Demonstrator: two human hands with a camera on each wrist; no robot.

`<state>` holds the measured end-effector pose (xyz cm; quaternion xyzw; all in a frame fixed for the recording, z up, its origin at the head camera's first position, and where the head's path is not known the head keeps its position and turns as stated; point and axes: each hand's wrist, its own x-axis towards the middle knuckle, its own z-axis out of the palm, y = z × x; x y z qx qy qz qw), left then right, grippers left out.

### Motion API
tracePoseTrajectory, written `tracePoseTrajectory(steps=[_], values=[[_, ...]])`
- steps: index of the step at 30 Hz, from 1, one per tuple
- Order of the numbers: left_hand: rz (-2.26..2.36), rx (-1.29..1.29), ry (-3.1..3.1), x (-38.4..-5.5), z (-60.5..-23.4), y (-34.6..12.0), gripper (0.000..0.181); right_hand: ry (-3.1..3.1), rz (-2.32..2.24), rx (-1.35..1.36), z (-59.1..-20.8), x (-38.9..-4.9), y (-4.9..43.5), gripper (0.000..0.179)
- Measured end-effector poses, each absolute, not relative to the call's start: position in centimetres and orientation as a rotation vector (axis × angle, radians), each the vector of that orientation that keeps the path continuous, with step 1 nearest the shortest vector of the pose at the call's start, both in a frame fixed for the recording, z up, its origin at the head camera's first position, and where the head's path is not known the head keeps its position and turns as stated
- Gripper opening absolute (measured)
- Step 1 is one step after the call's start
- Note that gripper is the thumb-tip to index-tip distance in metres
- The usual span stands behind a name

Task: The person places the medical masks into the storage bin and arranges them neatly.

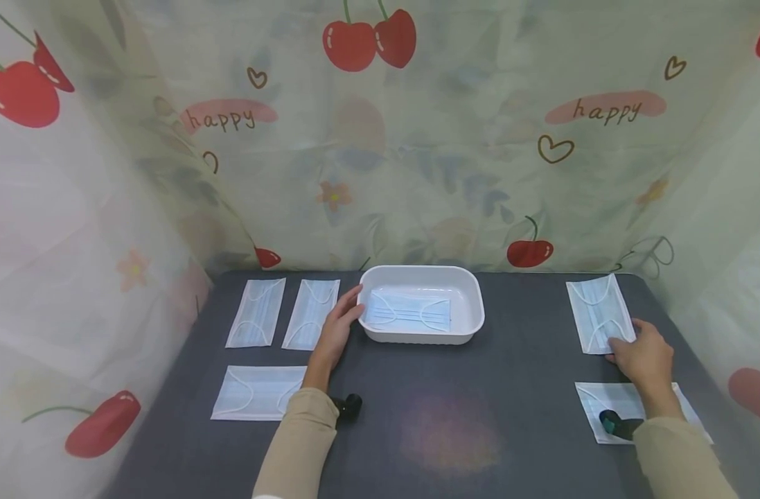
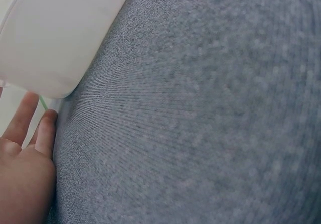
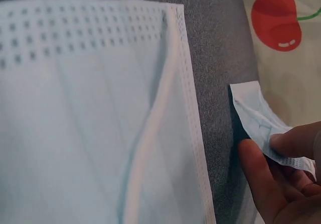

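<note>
At the back middle of the table, a white plastic basin (image 1: 417,338) holds a light blue face mask (image 1: 407,312) with white ear loops. My left hand (image 1: 337,331) rests against the basin's left end; its fingers extend along the outer wall (image 2: 60,38) in the left wrist view. On the far right, my right hand (image 1: 644,357) pinches the lower right corner of another face mask (image 1: 599,312) between thumb and fingers. In the right wrist view, that pinched mask (image 3: 253,108) bends up from the table at the held edge.
Two upright masks (image 1: 256,313) (image 1: 312,313) and one sideways mask (image 1: 258,393) lie left of the basin. Below my right hand lies a further mask (image 1: 610,398), partly covered by the wrist. Patterned curtains (image 1: 417,173) enclose the dark grey table (image 1: 429,388) on the back and sides.
</note>
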<state>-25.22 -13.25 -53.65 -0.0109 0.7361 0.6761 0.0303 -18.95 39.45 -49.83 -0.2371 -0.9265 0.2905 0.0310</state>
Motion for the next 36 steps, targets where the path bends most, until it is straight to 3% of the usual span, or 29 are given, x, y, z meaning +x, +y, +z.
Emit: tracePoseTrajectory(steps=[20,36], values=[[2.091,-0.028,2.244,-25.1,-53.7,-13.2,0.047,-2.447,1.121,-0.792,-50.2,-18.5,37.8,0.05],[2.097,-0.029,2.245,-25.2,-53.4,-13.3,0.047,-2.309,1.302,-0.865,-49.7,-18.9,36.2,0.047]])
